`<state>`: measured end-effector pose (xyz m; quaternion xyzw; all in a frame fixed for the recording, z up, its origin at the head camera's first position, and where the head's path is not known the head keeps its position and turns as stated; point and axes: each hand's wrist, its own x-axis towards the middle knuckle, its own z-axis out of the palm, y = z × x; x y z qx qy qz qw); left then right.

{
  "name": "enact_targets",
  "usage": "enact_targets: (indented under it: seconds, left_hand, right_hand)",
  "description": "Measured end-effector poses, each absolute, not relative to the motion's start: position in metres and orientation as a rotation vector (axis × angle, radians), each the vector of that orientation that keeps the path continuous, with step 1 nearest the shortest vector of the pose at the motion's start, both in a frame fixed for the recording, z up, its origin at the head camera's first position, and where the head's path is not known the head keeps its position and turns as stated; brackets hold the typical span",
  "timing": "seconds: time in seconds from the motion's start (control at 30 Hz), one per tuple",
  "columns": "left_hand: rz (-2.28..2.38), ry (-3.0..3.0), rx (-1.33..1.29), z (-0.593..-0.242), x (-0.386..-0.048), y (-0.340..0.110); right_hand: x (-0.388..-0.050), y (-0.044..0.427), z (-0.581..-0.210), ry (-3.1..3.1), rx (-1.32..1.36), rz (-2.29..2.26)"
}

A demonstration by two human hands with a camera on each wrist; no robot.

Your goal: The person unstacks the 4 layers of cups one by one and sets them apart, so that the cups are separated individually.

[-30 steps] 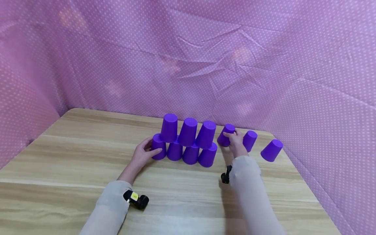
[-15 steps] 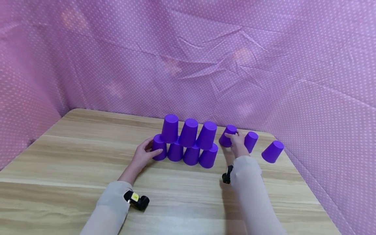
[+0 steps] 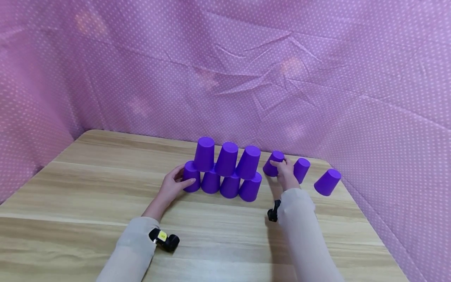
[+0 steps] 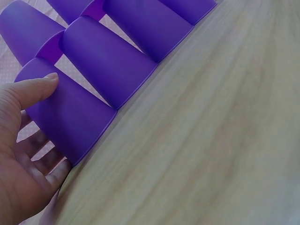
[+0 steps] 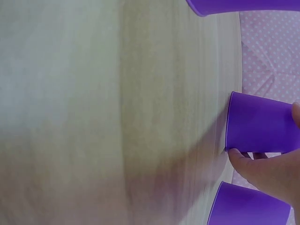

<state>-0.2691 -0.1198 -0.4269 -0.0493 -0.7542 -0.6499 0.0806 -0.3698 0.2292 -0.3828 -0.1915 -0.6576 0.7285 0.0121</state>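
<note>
The left hand (image 3: 172, 185) has its grip clamped round the leftmost bottom cup (image 3: 191, 181), thumb in front and other fingers behind; this purple cup ends a row of four upside-down cups on the wooden surface (image 3: 211, 239), with three upper cups (image 3: 226, 159) standing across them. Just right of that stack, the right hand (image 3: 286, 174) grips a separate cup (image 3: 271, 168), near a second loose cup (image 3: 301, 169) and a third loose cup (image 3: 327, 182)

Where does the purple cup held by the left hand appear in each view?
Head: the purple cup is at the lower left of the cup stack.
Left wrist: the purple cup is at left, partly behind the left hand.
Right wrist: not in the picture.
Shared landmark: the wooden table.
</note>
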Motion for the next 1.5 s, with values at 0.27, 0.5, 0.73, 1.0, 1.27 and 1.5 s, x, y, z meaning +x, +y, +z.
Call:
enact_targets:
  seconds: [0.27, 0.5, 0.73, 1.0, 1.27, 1.5]
  left_hand:
    - [-1.937, -2.266, -0.163, -0.426, -0.271, -0.121]
    - [-1.955, -2.266, -0.159, -0.428, -0.272, -0.121]
    - [-1.957, -2.265, -0.158, -0.428, -0.271, -0.121]
    - [-1.948, -2.264, -0.161, -0.427, -0.274, -0.122]
    - [-1.951, -2.258, -0.176, -0.426, -0.272, -0.121]
    - [-1.934, -2.262, -0.166, -0.426, -0.272, -0.122]
  right_hand:
    - [-0.378, 0.232, -0.389, -2.010, -0.543, 2.272]
    - [-0.379, 0.235, -0.391, -2.048, -0.530, 2.165]
    - [-0.365, 0.237, -0.386, -2.133, -0.515, 2.113]
    - [-0.343, 0.236, -0.372, -2.294, -0.511, 2.032]
    - [-0.328, 0.241, -0.368, -2.300, -0.471, 2.081]
    - [-0.316, 0.238, -0.357, -2.187, -0.329, 2.195]
